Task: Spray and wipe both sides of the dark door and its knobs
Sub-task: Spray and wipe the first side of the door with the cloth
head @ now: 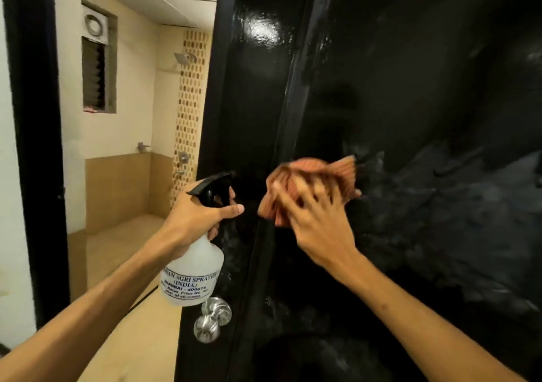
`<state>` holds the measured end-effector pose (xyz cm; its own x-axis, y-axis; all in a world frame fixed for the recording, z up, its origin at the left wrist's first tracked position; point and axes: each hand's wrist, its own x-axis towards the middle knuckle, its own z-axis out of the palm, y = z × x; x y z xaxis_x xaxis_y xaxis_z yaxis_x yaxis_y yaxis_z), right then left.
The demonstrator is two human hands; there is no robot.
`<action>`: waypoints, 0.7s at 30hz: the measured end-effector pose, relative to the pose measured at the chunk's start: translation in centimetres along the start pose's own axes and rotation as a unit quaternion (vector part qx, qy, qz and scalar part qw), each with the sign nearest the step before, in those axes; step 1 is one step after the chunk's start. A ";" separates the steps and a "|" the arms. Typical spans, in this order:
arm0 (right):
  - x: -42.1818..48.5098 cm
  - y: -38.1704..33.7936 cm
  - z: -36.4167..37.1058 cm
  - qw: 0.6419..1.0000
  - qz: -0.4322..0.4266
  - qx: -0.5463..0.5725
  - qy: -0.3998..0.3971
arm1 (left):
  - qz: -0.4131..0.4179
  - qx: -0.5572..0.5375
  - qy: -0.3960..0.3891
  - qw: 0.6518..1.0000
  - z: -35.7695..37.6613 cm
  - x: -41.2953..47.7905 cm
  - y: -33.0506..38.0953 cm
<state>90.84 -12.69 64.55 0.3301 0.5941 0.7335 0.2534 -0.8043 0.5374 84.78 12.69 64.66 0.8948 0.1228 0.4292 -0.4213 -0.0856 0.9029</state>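
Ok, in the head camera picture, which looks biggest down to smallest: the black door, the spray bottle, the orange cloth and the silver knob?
1. dark door, by far the biggest.
2. spray bottle.
3. orange cloth, but it is bunched up and blurry, so its place against the bottle is unsure.
4. silver knob, the smallest.

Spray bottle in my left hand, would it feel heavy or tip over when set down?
The spray bottle looks like translucent plastic, so probably light, though its fill level isn't readable. The left hand holds it by the neck alone, suggesting modest weight. Its wide lower body likely stands steadily.
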 end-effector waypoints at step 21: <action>-11.6 17.9 -6.0 0.928 0.368 0.005 0.052 | -0.017 -0.017 -0.161 0.987 19.6 -3.7 0.3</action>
<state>86.07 -34.08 68.16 0.3281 -0.1212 0.9368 0.0025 -0.9916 -0.1292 84.19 -7.16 62.83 0.9066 -0.1960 0.3736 -0.3904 -0.0537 0.9191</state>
